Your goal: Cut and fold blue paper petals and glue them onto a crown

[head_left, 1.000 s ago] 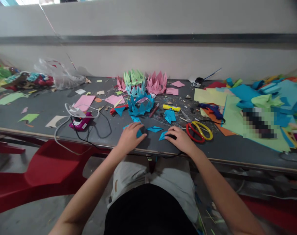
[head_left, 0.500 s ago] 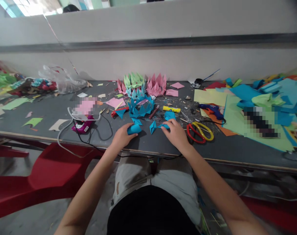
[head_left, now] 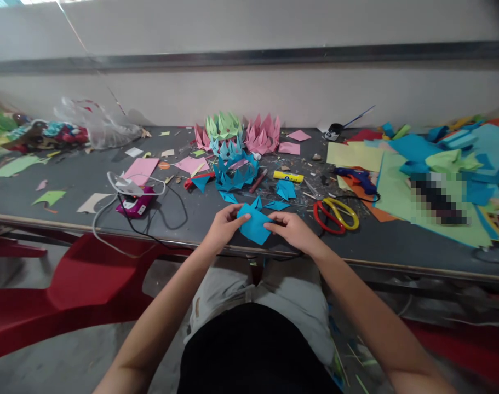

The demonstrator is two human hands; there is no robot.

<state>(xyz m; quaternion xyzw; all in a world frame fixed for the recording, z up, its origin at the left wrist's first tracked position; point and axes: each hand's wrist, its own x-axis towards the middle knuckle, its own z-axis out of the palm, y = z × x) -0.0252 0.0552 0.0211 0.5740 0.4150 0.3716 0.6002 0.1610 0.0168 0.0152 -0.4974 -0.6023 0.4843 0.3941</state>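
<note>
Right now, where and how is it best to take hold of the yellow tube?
Probably best round the middle of the yellow tube, coming down from above, thumb on its near long side and fingers on the far one. It lies on its side, roughly crosswise to the person, and a folded blue paper lies close on the near side, which a low approach might disturb.

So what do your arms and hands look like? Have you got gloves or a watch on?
No gloves: my left hand and right hand are bare, with no rings that I can see. No watch or bracelet shows on either wrist. No sleeve shows on my left arm or right arm. My top is plain black.
</note>
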